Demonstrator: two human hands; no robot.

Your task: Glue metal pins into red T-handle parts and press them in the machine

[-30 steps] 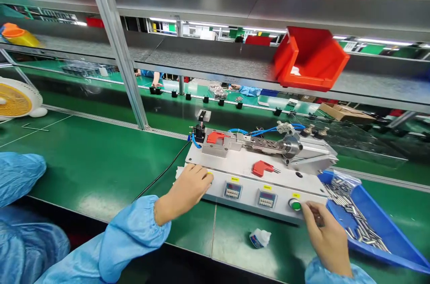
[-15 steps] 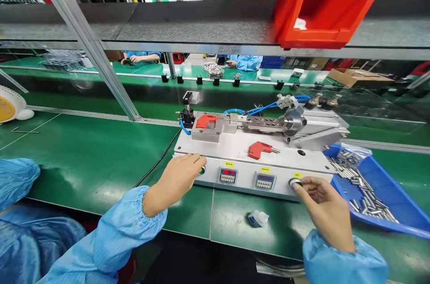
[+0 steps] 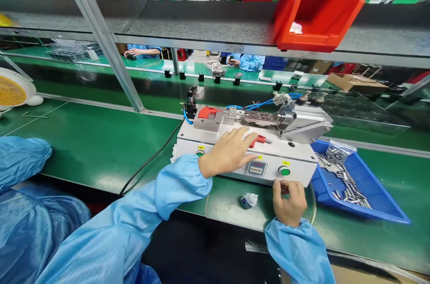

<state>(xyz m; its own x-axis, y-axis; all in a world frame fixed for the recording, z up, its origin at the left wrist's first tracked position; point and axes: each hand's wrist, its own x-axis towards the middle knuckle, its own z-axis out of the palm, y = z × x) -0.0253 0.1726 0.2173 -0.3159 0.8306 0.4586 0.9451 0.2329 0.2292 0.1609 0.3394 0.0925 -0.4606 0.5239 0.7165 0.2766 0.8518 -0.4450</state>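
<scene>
My left hand point(image 3: 231, 152) reaches over the front of a white bench machine point(image 3: 231, 135), fingers stretched out and thumb apart. Its fingertips are at a loose red pistol-shaped part with a metal pin point(image 3: 260, 140) on the machine top; the hand partly covers it, and contact is unclear. A similar red part point(image 3: 208, 112) sits in the metal fixture at the machine's left end. Below the right green button point(image 3: 284, 171), my right hand point(image 3: 289, 201) is curled by the machine's lower front edge, thumb and forefinger close together, with nothing visible in it. The left green button point(image 3: 200, 153) is partly hidden by my sleeve.
A small white bottle point(image 3: 249, 200) lies on the green bench before the machine. To the right, a blue tray point(image 3: 386, 208) holds many metal pins. A red bin point(image 3: 319, 42) sits on the shelf above. A fan point(image 3: 15, 91) stands far left; a person's blue sleeve point(image 3: 23, 158) is nearby.
My left hand has left the left button and moved right to the loose red part. My right hand has come off the right button, down and left, with its fingers curled in.
</scene>
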